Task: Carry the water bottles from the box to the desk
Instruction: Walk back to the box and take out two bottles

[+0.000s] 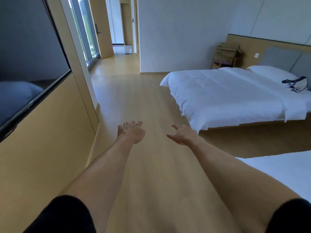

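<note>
Head view: both arms reach out over the wooden floor [134, 98], holding nothing.
Left hand [132, 132] and right hand [182, 134] have relaxed, spread fingers; a cardboard box [226, 52] sits beside the bed [227, 95]; no bottles visible.

Both hands, left [133, 132] and right [181, 134], extended empty with relaxed fingers above a wooden floor [143, 98]; white bed [227, 93] at right.
</note>
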{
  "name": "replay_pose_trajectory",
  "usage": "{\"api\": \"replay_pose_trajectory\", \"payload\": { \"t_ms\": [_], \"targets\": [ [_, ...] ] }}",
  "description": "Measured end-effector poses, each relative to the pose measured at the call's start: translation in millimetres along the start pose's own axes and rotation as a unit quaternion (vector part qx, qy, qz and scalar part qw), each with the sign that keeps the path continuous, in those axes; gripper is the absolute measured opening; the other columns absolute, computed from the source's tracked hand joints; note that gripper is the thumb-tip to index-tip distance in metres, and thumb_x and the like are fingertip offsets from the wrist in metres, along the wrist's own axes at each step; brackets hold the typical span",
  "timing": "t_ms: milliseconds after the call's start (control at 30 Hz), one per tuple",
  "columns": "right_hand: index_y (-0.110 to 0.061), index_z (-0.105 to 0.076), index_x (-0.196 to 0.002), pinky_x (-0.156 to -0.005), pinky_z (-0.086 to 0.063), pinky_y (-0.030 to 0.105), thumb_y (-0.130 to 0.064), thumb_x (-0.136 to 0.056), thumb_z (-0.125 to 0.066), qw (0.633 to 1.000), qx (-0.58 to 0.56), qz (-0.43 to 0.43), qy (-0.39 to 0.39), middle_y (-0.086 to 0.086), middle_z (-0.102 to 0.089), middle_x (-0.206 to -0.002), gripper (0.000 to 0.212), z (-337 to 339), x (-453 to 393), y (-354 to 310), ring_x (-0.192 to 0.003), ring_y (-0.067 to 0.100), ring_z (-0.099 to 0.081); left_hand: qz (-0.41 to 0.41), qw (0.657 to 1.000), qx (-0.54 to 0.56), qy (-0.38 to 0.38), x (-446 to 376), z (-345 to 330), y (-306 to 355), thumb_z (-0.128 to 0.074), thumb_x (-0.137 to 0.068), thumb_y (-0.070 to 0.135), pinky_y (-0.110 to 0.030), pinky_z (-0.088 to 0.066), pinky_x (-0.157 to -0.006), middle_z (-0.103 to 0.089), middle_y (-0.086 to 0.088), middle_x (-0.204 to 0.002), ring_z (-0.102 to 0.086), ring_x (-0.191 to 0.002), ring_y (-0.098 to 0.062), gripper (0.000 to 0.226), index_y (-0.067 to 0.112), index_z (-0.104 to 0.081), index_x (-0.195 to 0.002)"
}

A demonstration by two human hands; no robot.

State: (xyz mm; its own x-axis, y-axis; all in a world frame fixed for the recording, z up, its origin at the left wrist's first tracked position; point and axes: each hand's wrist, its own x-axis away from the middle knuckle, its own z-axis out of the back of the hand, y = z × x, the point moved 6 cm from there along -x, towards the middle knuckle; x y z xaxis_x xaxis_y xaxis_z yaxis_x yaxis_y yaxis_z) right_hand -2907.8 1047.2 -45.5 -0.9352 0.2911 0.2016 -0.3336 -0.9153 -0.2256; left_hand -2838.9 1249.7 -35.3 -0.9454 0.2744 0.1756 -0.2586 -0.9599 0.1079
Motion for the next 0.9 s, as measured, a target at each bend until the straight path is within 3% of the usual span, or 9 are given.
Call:
{"api": "replay_pose_trajectory", "payload": {
  "t_ms": [900],
  "targets": [
    [-0.029, -0.031, -0.155, -0.112, -0.035, 0.039, -0.061, -0.095, -0.049, 0.998, -0.013, 0.055, -0.030, 0.002, -0.038, -0.159, 0.070, 82.5, -471.8, 8.1, -0.142, 0.025, -0.041, 0.028, 0.999, 0.025, 0.020, -452.3, 79.6, 58.2, -0.034, -0.105, 0.043, -0.044, -0.024, -0.119, -0.034, -0.004, -0.160, -0.032, -0.146, -0.030, 0.053, 0.031, -0.031, -0.157]
  ]
}}
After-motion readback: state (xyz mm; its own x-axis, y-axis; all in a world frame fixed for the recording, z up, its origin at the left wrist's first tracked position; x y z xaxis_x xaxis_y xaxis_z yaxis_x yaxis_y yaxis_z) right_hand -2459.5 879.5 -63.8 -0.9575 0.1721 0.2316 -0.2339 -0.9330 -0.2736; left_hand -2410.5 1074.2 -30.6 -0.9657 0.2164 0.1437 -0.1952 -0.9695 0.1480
